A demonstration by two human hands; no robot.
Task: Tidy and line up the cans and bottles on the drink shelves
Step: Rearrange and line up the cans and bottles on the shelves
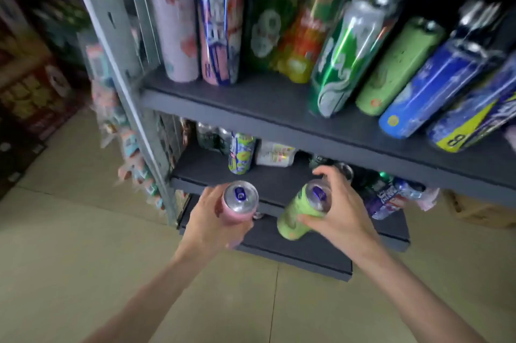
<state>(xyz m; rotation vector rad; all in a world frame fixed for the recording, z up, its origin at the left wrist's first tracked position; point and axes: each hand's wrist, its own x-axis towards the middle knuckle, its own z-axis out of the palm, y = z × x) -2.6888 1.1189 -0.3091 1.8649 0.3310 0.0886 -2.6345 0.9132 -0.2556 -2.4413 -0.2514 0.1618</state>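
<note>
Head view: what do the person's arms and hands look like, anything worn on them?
Both forearms are bare as far as the picture shows: no sleeves, gloves, watch or bands. No rings show on the left hand or right hand, though the picture is slightly blurred.

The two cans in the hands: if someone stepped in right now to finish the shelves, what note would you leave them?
Left hand: grip round a pink can, upright, held in front of the middle shelf.
Right hand: grip on the top of a light green can, tilted, also off the shelf.
Done: top shelf holds a row of tall cans.
Left: place both held cans; the middle shelf's cans and bottles look scattered and need lining up.
</note>
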